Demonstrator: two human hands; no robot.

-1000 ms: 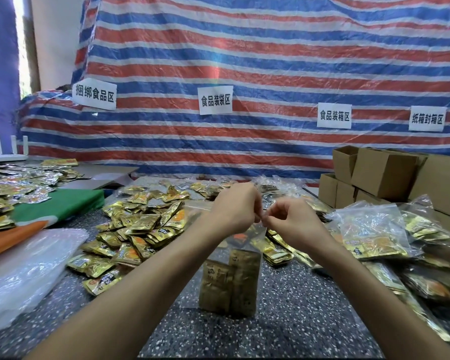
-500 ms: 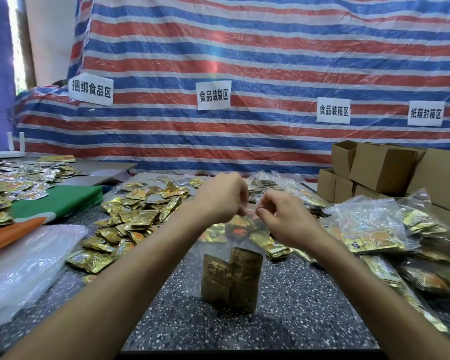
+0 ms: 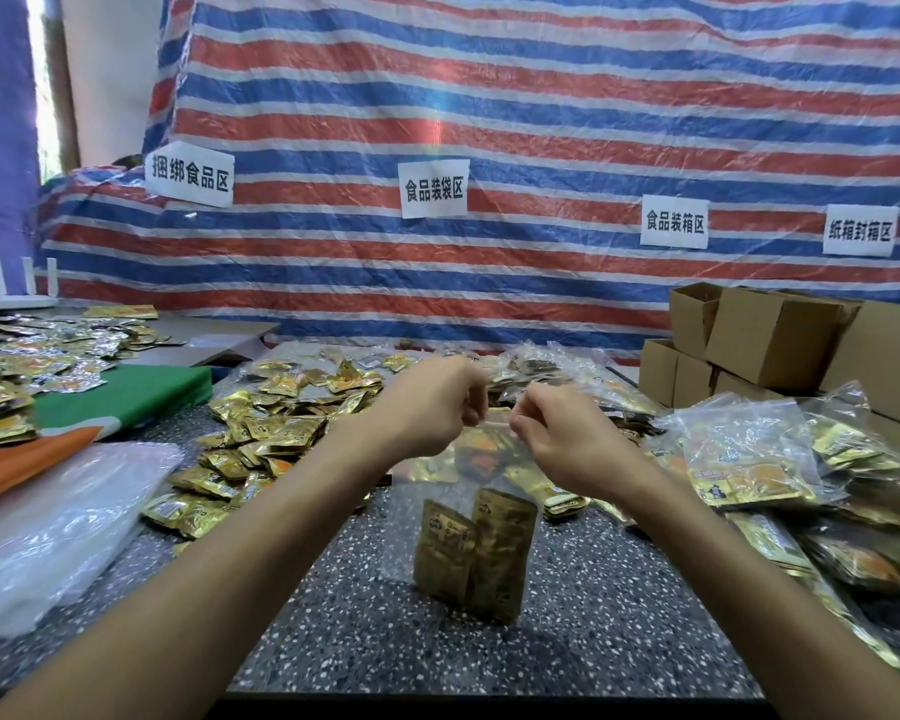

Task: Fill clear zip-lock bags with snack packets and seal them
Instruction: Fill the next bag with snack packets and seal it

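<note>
A clear zip-lock bag hangs upright over the speckled table, held at its top edge. My left hand and my right hand each pinch the bag's top strip, a small gap apart. Two gold snack packets stand at the bottom of the bag. A heap of loose gold snack packets lies behind and to the left of my left arm.
Filled clear bags pile up on the right, with cardboard boxes behind them. A stack of empty clear bags lies at left, beside green and orange cloth. More packets cover the far left. A striped tarp hangs behind.
Both hands have moved slightly apart along the bag's top strip, and the bag with its two packets hangs a little lower and nearer in view.
</note>
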